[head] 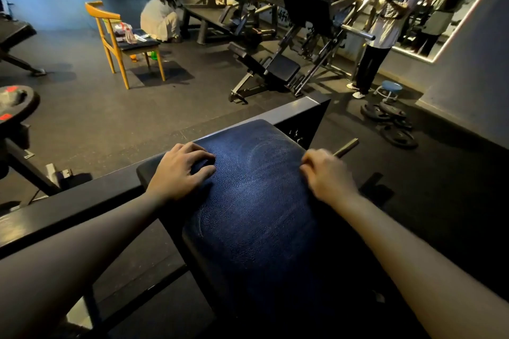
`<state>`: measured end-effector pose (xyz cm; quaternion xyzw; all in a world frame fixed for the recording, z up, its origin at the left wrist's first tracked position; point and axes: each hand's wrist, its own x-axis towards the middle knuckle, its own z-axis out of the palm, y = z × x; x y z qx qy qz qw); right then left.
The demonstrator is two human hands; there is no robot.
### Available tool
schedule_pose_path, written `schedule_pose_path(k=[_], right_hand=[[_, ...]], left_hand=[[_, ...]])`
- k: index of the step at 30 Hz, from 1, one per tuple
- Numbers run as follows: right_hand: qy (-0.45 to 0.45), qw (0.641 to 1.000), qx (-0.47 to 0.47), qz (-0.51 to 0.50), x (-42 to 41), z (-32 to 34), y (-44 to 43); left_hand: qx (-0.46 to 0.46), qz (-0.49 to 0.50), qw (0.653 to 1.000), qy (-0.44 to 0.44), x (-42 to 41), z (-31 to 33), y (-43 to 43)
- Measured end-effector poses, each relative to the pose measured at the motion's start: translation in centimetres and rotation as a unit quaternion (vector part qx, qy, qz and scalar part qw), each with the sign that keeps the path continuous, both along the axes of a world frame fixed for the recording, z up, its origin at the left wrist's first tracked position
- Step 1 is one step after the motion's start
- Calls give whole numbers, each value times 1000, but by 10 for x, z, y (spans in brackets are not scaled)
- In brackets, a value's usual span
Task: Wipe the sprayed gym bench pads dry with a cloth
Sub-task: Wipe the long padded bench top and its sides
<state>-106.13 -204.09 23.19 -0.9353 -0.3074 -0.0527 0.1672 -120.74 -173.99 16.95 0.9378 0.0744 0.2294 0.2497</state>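
Head view. At centre and lower centre of the frame, a dark blue pad (253, 192), running from the bottom edge up to mid-frame, with faint pale swirl marks across its upper part.

Left of centre, the left hand (179, 170) laid on the pad's left edge, fingers loosely bent, tips touching the surface, nothing held. Right of centre, the right hand (327, 173) at the pad's right edge, fingers curled inward and blurred. Cannot tell whether gripping the edge or only resting there. Both forearms reaching in from the lower corners.

Beneath the pad, a black bar (82, 201) slanting from the left edge up toward mid-frame.

In the upper left, a wooden chair (118, 36) with small items on its seat. Just right of it, a crouching person (159, 19). In the upper right, a standing person (385, 25) at a machine, beside a mirror (468, 8). Below that, a blue stool (391, 88) and plates (391, 124) lying on the floor.
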Motion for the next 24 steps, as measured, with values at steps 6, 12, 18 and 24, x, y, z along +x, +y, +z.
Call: schedule_pose_path(k=[6,12,18,24], right_hand=[[75,990,69,94,-56,-13,44],[10,992,13,125,-52,0,36],[-188,981,-53,-12,-65,-2,12],[-66,993,-90,-35,-56,-9,1]], left_hand=[[-5,9,1000,4,0,3,-4],[-11,14,1000,14,-2,4,-3],[-11,13,1000,5,-1,3,-3],[-19,9,1000,6,-1,4,-2]])
